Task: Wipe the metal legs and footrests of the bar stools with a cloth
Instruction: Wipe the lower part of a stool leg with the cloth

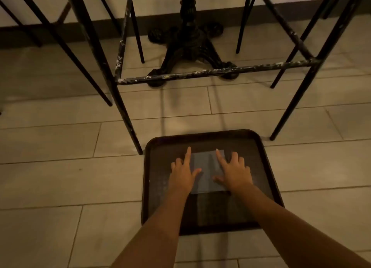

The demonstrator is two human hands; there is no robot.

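Grey folded cloth [206, 171] flat before scuffed stool footrest [200, 73].

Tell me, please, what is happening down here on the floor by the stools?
A person is crouched over a dark tray on the tiled floor, both hands flat on a folded grey cloth lying in it. The left hand presses its left edge, the right hand its right, fingers spread rather than gripping. Just beyond stands a bar stool whose black footrest is flecked with white marks. No wiping is under way.
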